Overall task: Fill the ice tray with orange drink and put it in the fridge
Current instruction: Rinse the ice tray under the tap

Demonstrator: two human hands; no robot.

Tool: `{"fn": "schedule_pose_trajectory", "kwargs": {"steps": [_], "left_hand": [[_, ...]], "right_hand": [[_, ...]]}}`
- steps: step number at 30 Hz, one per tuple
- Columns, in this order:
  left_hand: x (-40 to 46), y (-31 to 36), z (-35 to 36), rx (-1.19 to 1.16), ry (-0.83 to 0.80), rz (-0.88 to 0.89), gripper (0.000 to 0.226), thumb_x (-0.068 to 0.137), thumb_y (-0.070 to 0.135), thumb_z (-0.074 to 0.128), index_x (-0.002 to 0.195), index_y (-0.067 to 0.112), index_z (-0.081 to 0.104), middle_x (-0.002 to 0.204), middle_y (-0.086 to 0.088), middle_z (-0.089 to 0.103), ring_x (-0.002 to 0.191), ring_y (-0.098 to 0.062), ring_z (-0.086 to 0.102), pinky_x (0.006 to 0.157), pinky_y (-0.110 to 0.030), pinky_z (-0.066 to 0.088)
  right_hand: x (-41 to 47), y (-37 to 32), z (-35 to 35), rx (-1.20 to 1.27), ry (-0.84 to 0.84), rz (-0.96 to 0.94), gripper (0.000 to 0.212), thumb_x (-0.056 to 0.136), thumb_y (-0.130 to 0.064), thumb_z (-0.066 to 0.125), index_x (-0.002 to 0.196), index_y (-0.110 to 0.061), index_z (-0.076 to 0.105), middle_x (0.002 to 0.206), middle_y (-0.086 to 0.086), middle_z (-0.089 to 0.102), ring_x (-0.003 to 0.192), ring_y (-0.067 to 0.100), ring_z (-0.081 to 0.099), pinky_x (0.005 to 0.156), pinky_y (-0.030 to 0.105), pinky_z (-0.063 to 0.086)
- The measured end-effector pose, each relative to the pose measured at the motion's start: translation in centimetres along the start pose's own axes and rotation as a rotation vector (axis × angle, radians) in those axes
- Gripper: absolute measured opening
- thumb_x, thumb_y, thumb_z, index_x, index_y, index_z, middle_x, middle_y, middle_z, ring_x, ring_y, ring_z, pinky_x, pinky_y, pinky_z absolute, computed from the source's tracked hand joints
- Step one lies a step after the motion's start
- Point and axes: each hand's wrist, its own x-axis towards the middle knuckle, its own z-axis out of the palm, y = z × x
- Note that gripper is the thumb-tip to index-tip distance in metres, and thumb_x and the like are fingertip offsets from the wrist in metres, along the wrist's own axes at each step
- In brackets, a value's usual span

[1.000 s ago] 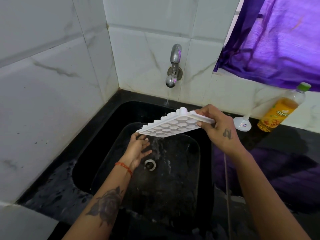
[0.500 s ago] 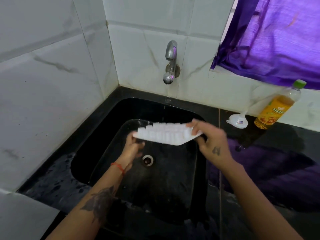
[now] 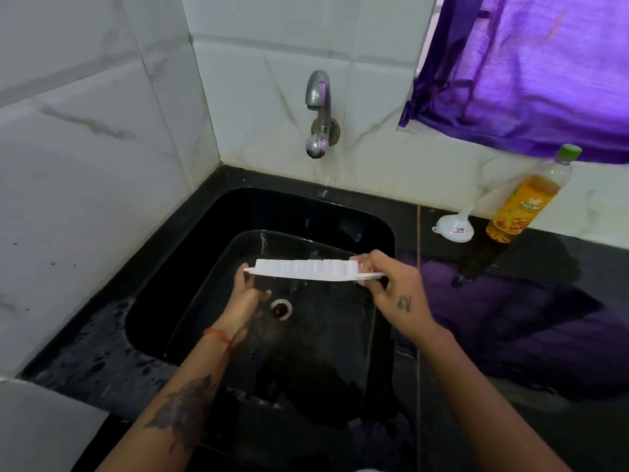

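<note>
A white plastic ice tray [image 3: 306,270] hangs over the black sink [image 3: 218,233], turned upside down with its cell bottoms facing up. My right hand [image 3: 391,284] pinches its right end. My left hand [image 3: 246,294] holds the left end from below, with the fingers partly hidden under the tray. A bottle of orange drink [image 3: 524,199] with a green cap stands upright on the counter at the back right, and a small white funnel [image 3: 452,226] lies just left of it.
A metal tap [image 3: 318,114] juts from the tiled wall above the sink, with the drain [image 3: 280,309] below the tray. Black counter [image 3: 531,318] stretches to the right, wet in places. A purple curtain [image 3: 531,69] hangs at the upper right.
The tray has come down from near the tap to low over the sink and flipped from cells-visible to upside down. Both hands kept hold of it.
</note>
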Motion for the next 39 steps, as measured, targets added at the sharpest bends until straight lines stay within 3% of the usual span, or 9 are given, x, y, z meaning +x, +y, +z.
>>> {"fn": "schedule_pose_trajectory", "kwargs": {"steps": [4,9,13,17,22,27,30,36,39], "left_hand": [[-0.7,-0.4,0.2,-0.065,0.029,0.055,0.073,0.088,-0.009,0.048,0.139,0.039,0.027,0.134,0.02,0.045,0.093,-0.003,0.057,0.059,-0.02,0.05],[-1.9,1.0,2.4,-0.001,0.05,0.072,0.079,0.084,-0.016,0.044,0.147,0.027,0.022,0.144,0.011,0.042,0.114,-0.017,0.055,0.079,-0.032,0.042],[-3.1,3.0,4.8,0.106,0.033,0.136,0.057,0.088,-0.006,0.054,0.14,0.014,0.04,0.138,-0.001,0.051,0.111,-0.015,0.054,0.091,-0.038,0.048],[-5.1,4.2,9.8,0.163,-0.064,0.151,0.051,0.087,-0.005,0.059,0.135,0.01,0.047,0.133,-0.004,0.057,0.111,-0.02,0.059,0.083,-0.037,0.053],[-8.2,2.8,16.6,0.269,-0.199,0.141,0.06,0.083,-0.007,0.063,0.136,0.012,0.045,0.138,-0.002,0.052,0.107,-0.017,0.058,0.067,-0.028,0.054],[-9.9,-0.3,21.9,0.386,-0.258,0.118,0.066,0.077,-0.01,0.067,0.135,0.01,0.046,0.134,-0.004,0.055,0.116,-0.022,0.057,0.092,-0.045,0.052],[-10.1,-1.9,23.8,0.455,-0.262,0.11,0.063,0.075,-0.013,0.066,0.131,0.01,0.05,0.127,-0.004,0.059,0.105,-0.018,0.058,0.09,-0.043,0.053],[-9.2,-4.1,25.0,0.66,-0.229,0.161,0.058,0.074,-0.007,0.067,0.129,0.008,0.054,0.121,-0.009,0.065,0.107,-0.022,0.061,0.093,-0.035,0.05],[-8.7,-4.4,24.9,0.83,-0.157,0.243,0.044,0.08,0.011,0.069,0.123,0.015,0.059,0.12,-0.005,0.064,0.096,-0.015,0.058,0.08,-0.028,0.046]], "right_hand": [[-0.1,-0.1,-0.9,0.054,0.075,0.006,0.03,0.077,0.007,0.064,0.077,-0.022,0.056,0.102,-0.011,0.068,0.104,0.007,0.064,0.088,0.025,0.052],[-2.1,0.9,-2.2,0.059,-0.021,0.383,0.016,0.078,-0.011,0.07,0.084,-0.013,0.055,0.079,-0.011,0.062,0.078,0.01,0.061,0.069,0.022,0.049],[-4.1,2.6,-6.3,0.318,0.117,0.71,0.018,0.082,-0.015,0.069,0.095,-0.016,0.057,0.098,0.006,0.067,0.091,0.025,0.066,0.078,0.048,0.056],[-6.8,4.9,-11.9,0.392,0.194,0.893,0.015,0.082,-0.014,0.069,0.09,-0.022,0.06,0.098,0.012,0.066,0.085,0.025,0.068,0.066,0.042,0.06],[-12.2,9.1,-18.3,0.177,0.227,1.008,0.008,0.079,-0.023,0.072,0.083,-0.023,0.065,0.087,0.005,0.07,0.085,0.024,0.067,0.08,0.047,0.056],[-17.0,12.1,-21.5,0.031,0.278,1.135,0.005,0.079,-0.026,0.071,0.081,-0.023,0.068,0.075,-0.007,0.066,0.076,0.016,0.064,0.082,0.044,0.055],[-18.9,13.1,-21.9,0.004,0.276,1.214,0.013,0.079,-0.028,0.071,0.068,-0.026,0.064,0.078,0.0,0.068,0.077,0.021,0.064,0.08,0.043,0.056],[-20.8,14.0,-21.4,-0.04,0.243,1.188,0.018,0.079,-0.029,0.071,0.091,-0.015,0.073,0.071,-0.008,0.066,0.069,0.011,0.062,0.073,0.034,0.055],[-20.8,14.6,-21.8,-0.109,0.147,1.192,0.022,0.08,-0.034,0.069,0.095,-0.018,0.071,0.074,-0.01,0.065,0.072,0.012,0.062,0.072,0.034,0.055]]}}
